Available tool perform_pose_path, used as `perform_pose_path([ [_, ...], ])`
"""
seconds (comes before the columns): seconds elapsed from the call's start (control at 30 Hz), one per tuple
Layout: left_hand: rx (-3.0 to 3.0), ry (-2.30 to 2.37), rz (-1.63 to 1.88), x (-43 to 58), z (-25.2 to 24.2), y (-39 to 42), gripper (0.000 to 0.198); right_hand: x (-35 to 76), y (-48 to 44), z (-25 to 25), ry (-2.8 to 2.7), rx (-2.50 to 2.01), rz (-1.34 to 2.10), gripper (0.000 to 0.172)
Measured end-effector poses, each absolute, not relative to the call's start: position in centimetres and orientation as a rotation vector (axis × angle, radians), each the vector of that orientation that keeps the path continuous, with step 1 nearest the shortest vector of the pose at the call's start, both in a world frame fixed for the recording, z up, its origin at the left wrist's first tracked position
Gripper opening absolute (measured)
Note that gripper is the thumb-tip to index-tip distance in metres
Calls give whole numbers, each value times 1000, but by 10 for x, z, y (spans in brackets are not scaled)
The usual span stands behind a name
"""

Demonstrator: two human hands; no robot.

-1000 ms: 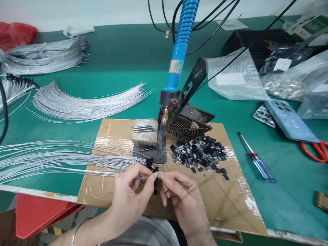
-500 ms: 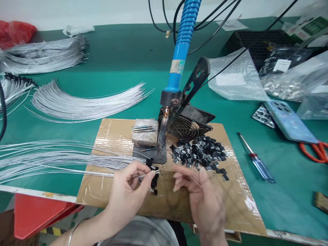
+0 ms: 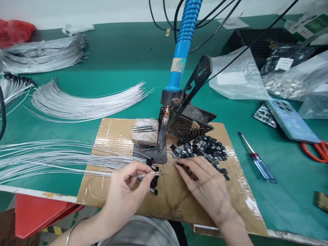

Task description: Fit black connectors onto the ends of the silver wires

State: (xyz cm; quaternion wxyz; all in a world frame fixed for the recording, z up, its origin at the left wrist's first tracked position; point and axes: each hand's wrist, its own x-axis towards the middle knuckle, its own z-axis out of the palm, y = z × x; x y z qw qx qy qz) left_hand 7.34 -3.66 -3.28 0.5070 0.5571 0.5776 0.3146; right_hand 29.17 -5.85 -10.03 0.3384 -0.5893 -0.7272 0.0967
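My left hand (image 3: 132, 191) pinches the end of a white cable (image 3: 138, 176) between thumb and forefinger, a bare metallic tip (image 3: 156, 174) showing past the thumb. Beneath it lies a bundle of white cables (image 3: 97, 160) with small black pieces (image 3: 154, 184) on their ends. My right hand (image 3: 205, 184) is palm down, thumb and finger pinched at the near left edge of a pile of small black square pieces (image 3: 208, 150). Whether its fingertips hold one is unclear. A thin solder-like wire (image 3: 207, 198) comes from between its fingers and trails across its back to the wrist.
A blue-handled soldering iron (image 3: 176, 68) points down in a stand over the cardboard (image 3: 112, 133), beside a sponge-like block (image 3: 145, 131) and a black fan (image 3: 189, 123). Right are a screwdriver (image 3: 258, 160), phone (image 3: 292, 119) and scissors (image 3: 314, 150). More cable bundles (image 3: 87, 102) lie left.
My right hand has turned palm down and come to the edge of the black-piece pile, fingers closing to a pinch. The left hand keeps its pinch almost in place.
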Motion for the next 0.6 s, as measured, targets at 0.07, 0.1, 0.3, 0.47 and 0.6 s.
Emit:
perform_pose_path([
  [0.07,1365,1398,757,73,-32,-36,11,291,-60,-100,-1883,-1541,240,11],
  [0.1,1379,1401,755,73,-32,-36,12,291,-61,-100,-1881,-1547,242,11],
  [0.3,1432,1403,759,75,-30,-34,13,290,-67,-100,-1825,-1627,284,6],
  [0.47,1449,1402,761,75,-29,-34,14,276,-72,-92,-1582,-1684,420,6],
  [0.6,1461,1416,762,75,-30,-33,14,264,-74,-81,-1271,-1607,558,9],
])
